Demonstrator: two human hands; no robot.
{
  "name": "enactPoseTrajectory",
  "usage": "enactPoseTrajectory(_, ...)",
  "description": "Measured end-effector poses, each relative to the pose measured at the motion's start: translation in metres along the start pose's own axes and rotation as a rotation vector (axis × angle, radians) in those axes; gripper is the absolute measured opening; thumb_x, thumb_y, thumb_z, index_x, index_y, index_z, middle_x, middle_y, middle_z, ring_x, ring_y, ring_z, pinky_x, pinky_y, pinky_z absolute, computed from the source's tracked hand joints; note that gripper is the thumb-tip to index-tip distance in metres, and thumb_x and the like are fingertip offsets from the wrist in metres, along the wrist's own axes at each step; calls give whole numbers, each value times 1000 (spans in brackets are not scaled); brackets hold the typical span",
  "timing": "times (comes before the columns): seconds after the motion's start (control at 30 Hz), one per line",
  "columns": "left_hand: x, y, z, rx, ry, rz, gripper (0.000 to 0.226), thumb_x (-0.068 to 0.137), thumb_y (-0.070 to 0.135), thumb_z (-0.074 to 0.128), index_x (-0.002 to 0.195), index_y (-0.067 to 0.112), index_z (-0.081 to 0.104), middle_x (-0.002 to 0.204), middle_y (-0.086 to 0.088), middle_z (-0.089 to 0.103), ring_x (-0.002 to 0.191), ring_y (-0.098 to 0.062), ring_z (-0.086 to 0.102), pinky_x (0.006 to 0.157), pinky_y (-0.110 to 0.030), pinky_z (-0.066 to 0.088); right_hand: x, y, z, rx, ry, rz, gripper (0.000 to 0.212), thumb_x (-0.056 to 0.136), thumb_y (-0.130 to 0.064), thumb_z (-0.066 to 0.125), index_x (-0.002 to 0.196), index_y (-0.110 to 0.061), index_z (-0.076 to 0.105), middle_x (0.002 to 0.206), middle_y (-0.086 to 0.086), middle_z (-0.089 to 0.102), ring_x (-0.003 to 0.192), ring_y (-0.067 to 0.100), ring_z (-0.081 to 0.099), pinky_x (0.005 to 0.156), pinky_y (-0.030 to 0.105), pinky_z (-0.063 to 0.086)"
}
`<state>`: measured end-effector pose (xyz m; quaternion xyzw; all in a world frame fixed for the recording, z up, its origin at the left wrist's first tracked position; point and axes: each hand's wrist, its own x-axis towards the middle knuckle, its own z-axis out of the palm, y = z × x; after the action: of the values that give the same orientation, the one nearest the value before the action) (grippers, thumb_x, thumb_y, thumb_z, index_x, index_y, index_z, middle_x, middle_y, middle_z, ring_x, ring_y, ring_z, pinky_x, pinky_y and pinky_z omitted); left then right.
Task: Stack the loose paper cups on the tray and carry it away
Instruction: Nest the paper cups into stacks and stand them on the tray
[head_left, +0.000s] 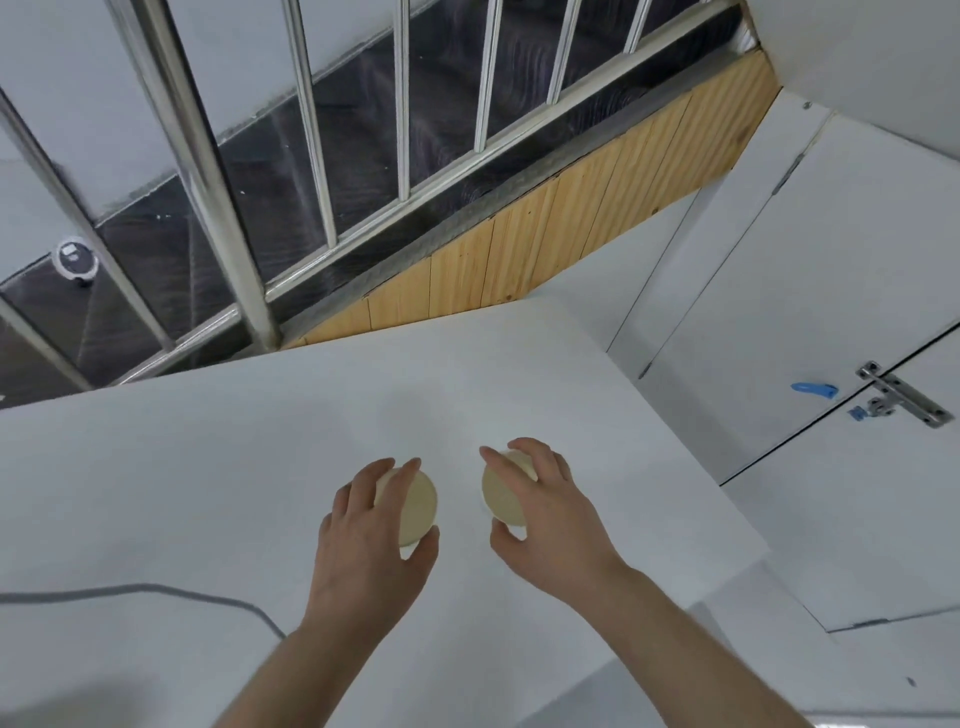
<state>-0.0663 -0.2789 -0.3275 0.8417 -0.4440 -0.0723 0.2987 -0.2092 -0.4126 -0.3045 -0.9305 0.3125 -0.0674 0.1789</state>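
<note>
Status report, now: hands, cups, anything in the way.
Left hand grips one paper cup from above; right hand grips the other cup. Both cups apart on the white table. No tray in view. Grey cable lies left, clear of the cups.

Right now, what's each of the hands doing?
Left hand: grips the left paper cup from above.
Right hand: grips the right paper cup from above.

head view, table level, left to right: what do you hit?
Grey cable → left hand gripping left cup → right cup gripped by right hand → white door with metal latch.
</note>
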Motion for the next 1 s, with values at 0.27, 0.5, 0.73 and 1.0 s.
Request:
enactPoseTrajectory(0.27,-128,-19,-58,34,87,-27,67,76,31,72,136,27,44,138,1,45,121,-25,45,92,-43,48,-89,-70,18,36,0,-90,70,86,-27,60,148,-35,31,147,-6,24,135,16,25,81,27,52)
enactPoseTrajectory(0.5,-211,-41,-110,58,156,-88,66,77,33,70,136,31,41,138,6,42,121,-20,45,92,-32,45,-134,-143,24,115,-27,-224,70,86,-27,59,148,-38,29,147,-10,22,134,11,22,82,22,47)
enactPoseTrajectory(0.73,-254,-69,-154,56,217,-136,66,77,32,70,136,30,40,137,8,43,120,-17,43,90,-28,41,-156,-199,34,137,-42,-300,70,86,-26,59,148,-38,29,146,-10,23,134,11,23,81,24,48)
enactPoseTrajectory(1.0,-289,-129,-202,13,256,-180,67,77,25,73,137,28,43,136,8,42,122,-15,41,89,-21,35,-161,-283,68,133,-88,-345,68,86,-25,58,147,-37,31,145,-10,24,133,12,25,83,25,48)
